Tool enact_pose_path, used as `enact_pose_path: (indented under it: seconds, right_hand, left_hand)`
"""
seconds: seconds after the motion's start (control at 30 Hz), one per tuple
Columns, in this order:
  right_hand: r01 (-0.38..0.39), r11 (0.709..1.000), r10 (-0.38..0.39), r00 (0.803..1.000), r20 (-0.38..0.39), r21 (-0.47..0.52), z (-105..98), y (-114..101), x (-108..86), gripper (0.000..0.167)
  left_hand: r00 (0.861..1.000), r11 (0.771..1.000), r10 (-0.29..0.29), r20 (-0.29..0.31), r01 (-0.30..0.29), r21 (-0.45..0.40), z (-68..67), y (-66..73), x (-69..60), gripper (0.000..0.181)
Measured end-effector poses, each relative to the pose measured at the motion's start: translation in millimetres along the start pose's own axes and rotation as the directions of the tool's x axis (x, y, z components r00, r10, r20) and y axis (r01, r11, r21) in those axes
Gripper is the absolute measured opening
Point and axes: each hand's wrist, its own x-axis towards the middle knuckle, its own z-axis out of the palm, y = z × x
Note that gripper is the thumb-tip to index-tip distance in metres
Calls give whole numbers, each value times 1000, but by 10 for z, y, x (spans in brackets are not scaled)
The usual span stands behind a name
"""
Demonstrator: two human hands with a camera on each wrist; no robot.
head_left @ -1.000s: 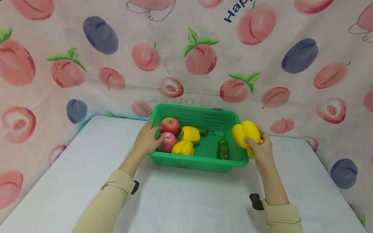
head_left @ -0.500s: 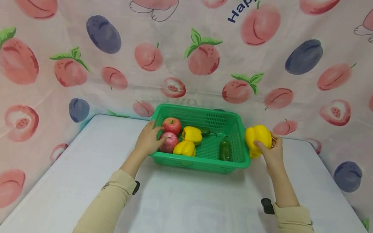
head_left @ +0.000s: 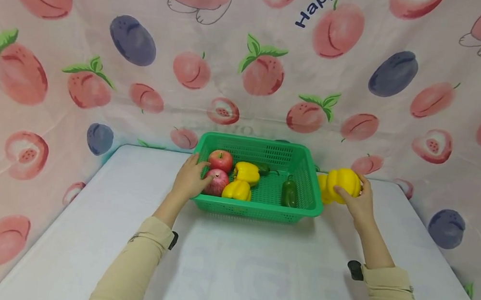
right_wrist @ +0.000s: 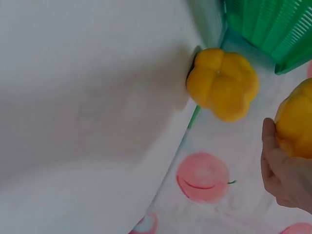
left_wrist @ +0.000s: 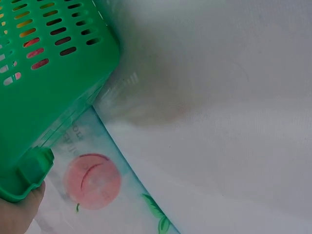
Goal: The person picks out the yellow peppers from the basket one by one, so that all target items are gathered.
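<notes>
Just outside the basket (head_left: 257, 206), to its right, the right hand (head_left: 360, 201) has its grip closed round a yellow pepper (head_left: 343, 185). A second pepper (right_wrist: 223, 84) sits on the worktop (head_left: 254, 277), between that one and the basket. The left hand (head_left: 191, 178) has its grip curled over the basket's left rim. Inside lie an apple (head_left: 220, 160), another red fruit (head_left: 217, 182), two yellow peppers (head_left: 247, 174) and two green peppers (head_left: 289, 192).
</notes>
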Motion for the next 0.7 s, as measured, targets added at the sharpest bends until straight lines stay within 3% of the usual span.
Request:
enact_pose_path:
  seconds: [0.4, 0.7]
  right_hand:
    - [98, 978, -115, 990, -81, -185, -62, 127, 61, 82]
    - [79, 965, -103, 991, -85, -252, -138, 255, 163, 85]
  left_hand:
    - [1000, 1000, -2, 5, 2, 8, -18, 13, -6, 47]
    - [1000, 1000, -7, 2, 6, 15, 1, 4, -3, 48]
